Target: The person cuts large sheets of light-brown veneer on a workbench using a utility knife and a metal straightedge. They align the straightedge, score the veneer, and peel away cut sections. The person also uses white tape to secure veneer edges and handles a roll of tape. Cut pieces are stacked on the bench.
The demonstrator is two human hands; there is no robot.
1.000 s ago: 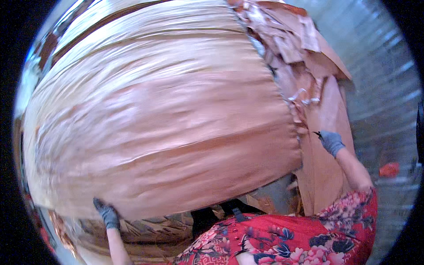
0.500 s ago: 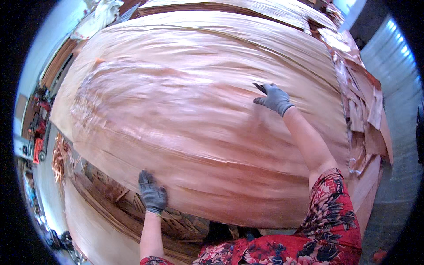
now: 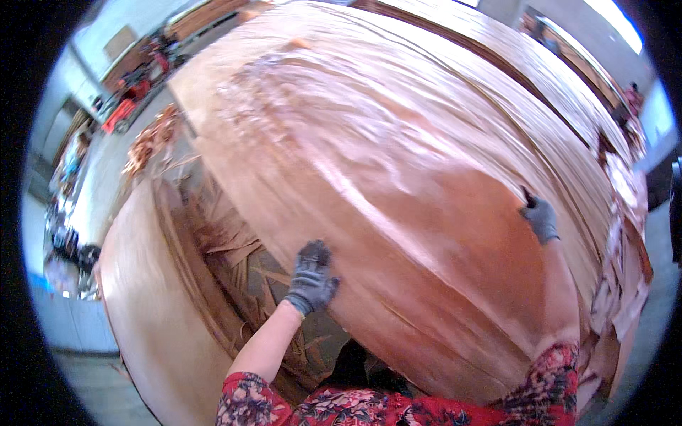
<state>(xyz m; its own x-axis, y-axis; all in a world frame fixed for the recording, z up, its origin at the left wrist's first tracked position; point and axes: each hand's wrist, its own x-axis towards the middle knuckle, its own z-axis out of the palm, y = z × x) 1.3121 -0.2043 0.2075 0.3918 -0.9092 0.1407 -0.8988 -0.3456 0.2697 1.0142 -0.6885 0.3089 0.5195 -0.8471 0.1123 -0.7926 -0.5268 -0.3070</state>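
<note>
A large, wrinkled sheet of wood veneer (image 3: 398, 284) lies across the stack in front of me, pale at the back and browner close by. My left hand (image 3: 311, 278), in a grey glove with dark fingers, rests flat on its near left edge, thumb apart. Farther to the right, my gloved right hand (image 3: 541, 219) is at the upper border of a smooth brown bulge in the sheet. A thin, dark pointed thing (image 3: 526, 194) sticks out from its fingers; blur hides its kind. Whether those fingers also grip the veneer is unclear.
Another veneer stack (image 3: 153, 277) stands at the left, with torn strips (image 3: 231, 241) in the gap beside it. Curled scraps (image 3: 153, 138) lie on the floor near a red machine (image 3: 121, 113). Ragged veneer pieces (image 3: 621, 277) hang along the right side.
The view has swung left, bringing more of the left stack into sight. My right hand has moved away to the right along the sheet, where a smooth brown bulge now shows. My left hand stays at the near edge.
</note>
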